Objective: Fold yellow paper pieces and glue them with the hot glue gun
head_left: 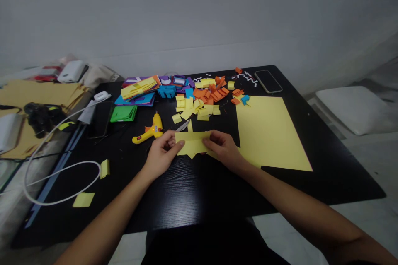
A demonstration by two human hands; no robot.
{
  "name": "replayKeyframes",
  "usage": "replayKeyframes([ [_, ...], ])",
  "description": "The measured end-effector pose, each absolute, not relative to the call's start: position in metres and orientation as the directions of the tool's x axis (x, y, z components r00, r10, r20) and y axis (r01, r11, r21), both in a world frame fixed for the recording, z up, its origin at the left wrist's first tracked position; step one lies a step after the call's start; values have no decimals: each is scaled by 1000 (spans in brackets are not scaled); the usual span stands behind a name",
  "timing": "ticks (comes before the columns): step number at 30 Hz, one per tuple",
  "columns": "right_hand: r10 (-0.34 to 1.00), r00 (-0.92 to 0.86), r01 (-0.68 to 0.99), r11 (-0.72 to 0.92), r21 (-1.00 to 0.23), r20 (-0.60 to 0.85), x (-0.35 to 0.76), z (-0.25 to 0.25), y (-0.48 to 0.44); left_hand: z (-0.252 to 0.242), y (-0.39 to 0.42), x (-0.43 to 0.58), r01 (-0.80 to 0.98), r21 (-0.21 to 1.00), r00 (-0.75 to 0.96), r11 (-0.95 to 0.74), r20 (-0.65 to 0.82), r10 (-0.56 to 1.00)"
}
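Yellow paper strip (193, 143): held over the black table (186, 198), between my hands.
Left hand (162, 152): pinching one end, thumb on top.
Right hand (224, 148): pinching the other end.
Handling: I should keep thumbs level and tension light, lest it buckle.
Look: plain, oblong, seemingly creased lengthwise.
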State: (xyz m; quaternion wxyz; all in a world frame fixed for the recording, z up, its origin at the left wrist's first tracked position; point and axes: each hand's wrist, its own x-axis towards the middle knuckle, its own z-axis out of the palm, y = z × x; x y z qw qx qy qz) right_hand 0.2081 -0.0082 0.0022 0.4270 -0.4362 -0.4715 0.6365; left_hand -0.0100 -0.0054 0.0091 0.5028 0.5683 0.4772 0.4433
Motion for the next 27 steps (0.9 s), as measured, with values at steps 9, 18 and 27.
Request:
replayKeyframes([
  [9,925,-325,-165,-260,-951,-197,207,2,-10,9,-5,-9,38,997,71,-72,69,995],
  [18,869,-436,-62,-289,-955,-235,203,-2,-15,9,-5,-8,40,997,66,-58,56,996],
  [27,946,-273,-133,-219,-967,-176,206,-3,-10,3,-7,-10,18,999,155,-42,39,987],
])
